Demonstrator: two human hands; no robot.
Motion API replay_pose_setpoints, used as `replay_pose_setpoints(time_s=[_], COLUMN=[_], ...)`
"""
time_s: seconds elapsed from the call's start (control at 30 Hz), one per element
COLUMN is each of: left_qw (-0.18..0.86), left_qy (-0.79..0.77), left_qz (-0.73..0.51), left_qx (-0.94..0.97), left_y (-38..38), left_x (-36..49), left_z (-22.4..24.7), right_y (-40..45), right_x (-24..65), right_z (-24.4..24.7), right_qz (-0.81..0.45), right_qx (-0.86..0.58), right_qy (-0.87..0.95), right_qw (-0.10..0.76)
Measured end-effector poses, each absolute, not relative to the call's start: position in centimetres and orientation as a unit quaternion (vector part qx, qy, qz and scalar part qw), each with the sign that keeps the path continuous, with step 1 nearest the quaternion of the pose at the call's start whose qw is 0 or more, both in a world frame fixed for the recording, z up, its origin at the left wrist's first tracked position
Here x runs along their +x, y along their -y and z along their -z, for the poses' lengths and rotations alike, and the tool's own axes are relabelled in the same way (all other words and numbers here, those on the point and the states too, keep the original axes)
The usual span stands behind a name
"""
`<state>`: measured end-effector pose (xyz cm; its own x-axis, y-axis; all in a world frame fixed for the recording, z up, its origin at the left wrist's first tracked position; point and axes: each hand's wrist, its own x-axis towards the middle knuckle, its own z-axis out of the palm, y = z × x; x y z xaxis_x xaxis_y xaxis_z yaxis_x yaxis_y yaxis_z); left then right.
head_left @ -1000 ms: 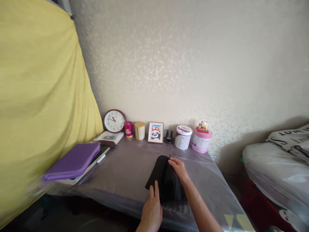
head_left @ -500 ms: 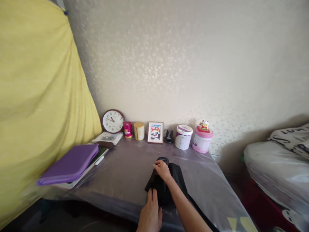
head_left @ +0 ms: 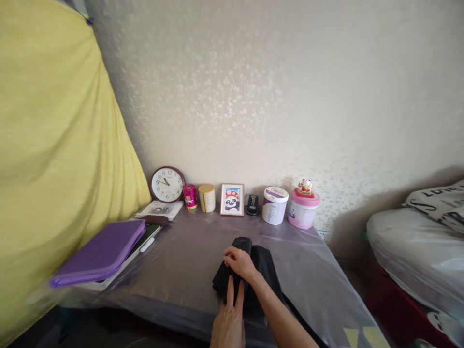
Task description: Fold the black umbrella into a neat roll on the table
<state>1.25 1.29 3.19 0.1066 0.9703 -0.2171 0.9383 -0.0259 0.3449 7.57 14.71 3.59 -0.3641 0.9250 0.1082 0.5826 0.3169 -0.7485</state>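
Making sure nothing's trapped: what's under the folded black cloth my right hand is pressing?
The folded black cloth covers whatever lies directly beneath it, so that spot cannot be seen. Around its edges, only a clear plastic sheet shows, spread over the tabletop.

Past the fingers [head_left: 234, 256], by the wall, stand a round clock [head_left: 167, 184], a pink can [head_left: 190, 196], a gold can [head_left: 206, 198], a panda picture [head_left: 232, 199] in a frame, a small black thing [head_left: 253, 205], a white tub [head_left: 275, 205] and a pink tub [head_left: 302, 215] with a little cat [head_left: 305, 186] on top. Left of the fingers lies a purple folder [head_left: 97, 253], and far left hangs a big yellow cloth [head_left: 54, 145]. Far right sits a white bag [head_left: 413, 261].
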Motion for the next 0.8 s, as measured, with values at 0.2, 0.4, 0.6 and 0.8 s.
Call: replay_pose_setpoints(time_s=[0.2,0.4,0.6,0.8], left_qw=[0.198,0.169,0.151,0.163], left_qy=[-0.677,-0.683,-0.704,-0.73], left_qz=[0.01,0.008,0.023,0.029], left_qx=[0.709,0.711,0.694,0.663], left_y=[-2.0,-2.8,-3.1,-3.2], left_x=[1.6,1.6,1.8,2.2], left_z=[-2.0,-0.2,0.8,0.8], right_y=[-10.8,-12.1,-17.4,-21.2], right_x=[9.6,10.9,10.8,10.4], right_z=[-3.9,-1.8,-0.6,-0.8], right_qz=[-0.244,-0.157,-0.094,-0.103], right_qx=[-0.311,-0.265,-0.305,-0.403], right_qy=[0.868,0.899,0.904,0.88], right_qw=[0.299,0.311,0.286,0.227])
